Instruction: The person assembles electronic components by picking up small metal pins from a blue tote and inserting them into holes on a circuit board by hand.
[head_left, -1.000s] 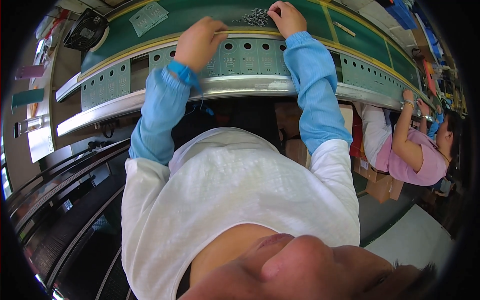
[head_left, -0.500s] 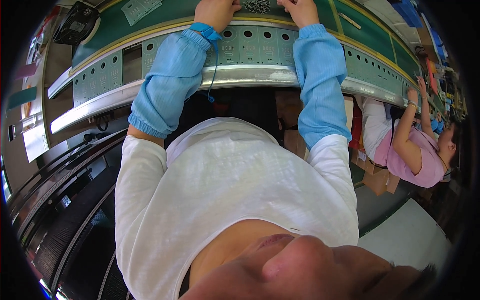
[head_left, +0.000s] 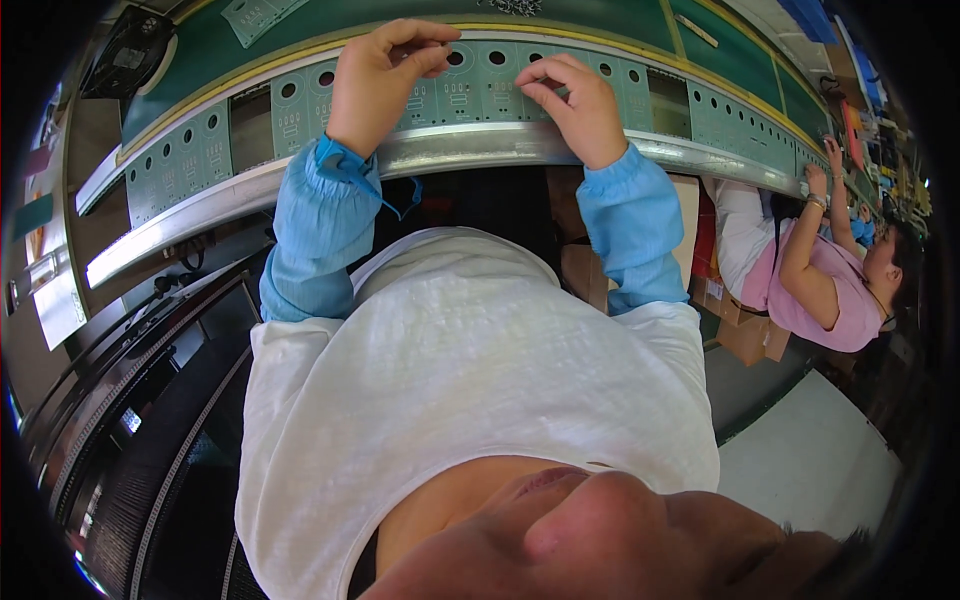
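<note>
Both my hands are over a row of green circuit boards with large round holes, lying along a metal rail. My left hand hovers over the boards on the left, its fingers bent and the thumb drawn up to them. My right hand is above the boards to the right, thumb and forefinger pinched close to the surface. Anything held in either hand is too small to make out. Beyond the boards lies a heap of small metallic parts, cut off by the top edge.
A green bench top runs behind the rail. At its left sit a black fan-like device and loose boards; a short strip lies right. A co-worker in pink sits at right. Black reel racks stand left.
Both hands have come back from the heap of small parts toward me and are now over the boards. The boards to the right have shifted, showing a gap in the row.
</note>
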